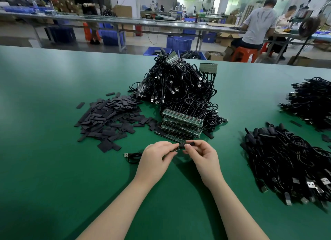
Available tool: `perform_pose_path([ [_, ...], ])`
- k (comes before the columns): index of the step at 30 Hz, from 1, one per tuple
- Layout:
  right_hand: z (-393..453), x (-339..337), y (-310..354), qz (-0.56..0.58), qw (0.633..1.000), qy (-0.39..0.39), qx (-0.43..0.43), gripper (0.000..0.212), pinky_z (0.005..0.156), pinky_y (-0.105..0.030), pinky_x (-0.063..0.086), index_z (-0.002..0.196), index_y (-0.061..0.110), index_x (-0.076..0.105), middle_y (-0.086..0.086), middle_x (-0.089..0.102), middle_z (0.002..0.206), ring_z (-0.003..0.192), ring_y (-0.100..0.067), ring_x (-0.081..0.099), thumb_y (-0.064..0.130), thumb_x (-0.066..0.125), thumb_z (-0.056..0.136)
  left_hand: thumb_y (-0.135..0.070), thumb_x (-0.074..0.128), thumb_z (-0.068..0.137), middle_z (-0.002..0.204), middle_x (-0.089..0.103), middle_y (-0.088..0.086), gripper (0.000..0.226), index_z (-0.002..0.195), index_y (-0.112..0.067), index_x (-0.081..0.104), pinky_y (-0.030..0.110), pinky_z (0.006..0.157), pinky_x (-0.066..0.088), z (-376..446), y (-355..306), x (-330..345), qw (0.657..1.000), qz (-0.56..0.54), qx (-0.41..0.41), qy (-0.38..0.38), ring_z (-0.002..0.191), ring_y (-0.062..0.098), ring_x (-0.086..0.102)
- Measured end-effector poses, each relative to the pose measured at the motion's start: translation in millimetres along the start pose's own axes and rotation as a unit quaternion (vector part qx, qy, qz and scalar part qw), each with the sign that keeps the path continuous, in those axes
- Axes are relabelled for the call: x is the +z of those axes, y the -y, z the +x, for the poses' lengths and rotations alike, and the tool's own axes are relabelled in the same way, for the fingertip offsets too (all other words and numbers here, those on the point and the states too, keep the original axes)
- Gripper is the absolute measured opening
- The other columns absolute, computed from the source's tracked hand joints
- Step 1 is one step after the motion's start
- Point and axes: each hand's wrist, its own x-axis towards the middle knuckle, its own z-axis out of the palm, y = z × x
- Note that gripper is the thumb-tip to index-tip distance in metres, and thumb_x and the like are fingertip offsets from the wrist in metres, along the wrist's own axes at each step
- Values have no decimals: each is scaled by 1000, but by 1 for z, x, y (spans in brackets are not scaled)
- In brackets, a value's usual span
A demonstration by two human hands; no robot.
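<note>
My left hand (157, 156) pinches one end of a small circuit board whose black USB cable (133, 157) trails left across the green table (53, 168). My right hand (201, 154) pinches a black sleeve piece (186, 144) that sits over the board's other end. Both hands meet just above the table, close to its near middle. The board itself is mostly hidden by my fingers and the sleeve.
A heap of flat black sleeves (111, 119) lies at the left. Behind my hands are stacked green board strips (180, 125) and a big tangle of USB cables (179, 85). Two cable piles (286, 161) (311, 100) lie at the right. People work at far benches.
</note>
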Motion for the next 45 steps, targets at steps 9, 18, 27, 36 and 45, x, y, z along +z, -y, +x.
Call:
perform_pose_path([
  [9, -1, 1, 0, -36, 999, 24, 3, 9, 80, -26, 54, 92, 21, 72, -3, 77, 87, 85, -17, 72, 13, 73, 89, -22, 76, 83, 102, 73, -12, 38, 121, -26, 69, 26, 90, 47, -2, -2, 0, 1000, 15, -8, -11, 92, 6, 65],
  [18, -1, 1, 2, -10, 1000, 17, 6, 10, 76, -18, 55, 85, 21, 71, -4, 78, 85, 82, -12, 73, 12, 70, 91, -36, 80, 78, 83, 74, -13, 15, 88, -25, 79, 27, 78, 45, -2, -3, 3, 993, 93, 1, -74, 79, 6, 67],
  [27, -2, 1, 3, 2, 1000, 12, 6, 9, 73, -16, 53, 86, 21, 74, -3, 77, 84, 81, -12, 73, 12, 72, 89, -23, 77, 82, 93, 74, -12, 16, 98, -23, 77, 32, 81, 49, -2, -1, 2, 996, 76, 27, -32, 86, 9, 69],
  [36, -3, 2, 5, -31, 999, 31, 3, 17, 76, -18, 55, 85, 32, 76, -1, 78, 85, 82, -9, 73, 16, 73, 89, -22, 77, 81, 91, 75, -10, 16, 97, -21, 78, 34, 76, 51, -2, -1, 2, 997, 66, 38, -30, 83, 10, 70],
  [45, -6, 3, 9, -47, 998, 46, 10, 11, 70, -19, 54, 84, 27, 78, 0, 77, 82, 76, -6, 70, 17, 74, 88, -20, 74, 82, 87, 74, -12, 15, 96, -22, 78, 28, 75, 48, -3, -5, 1, 997, 62, 29, -32, 76, 7, 67],
])
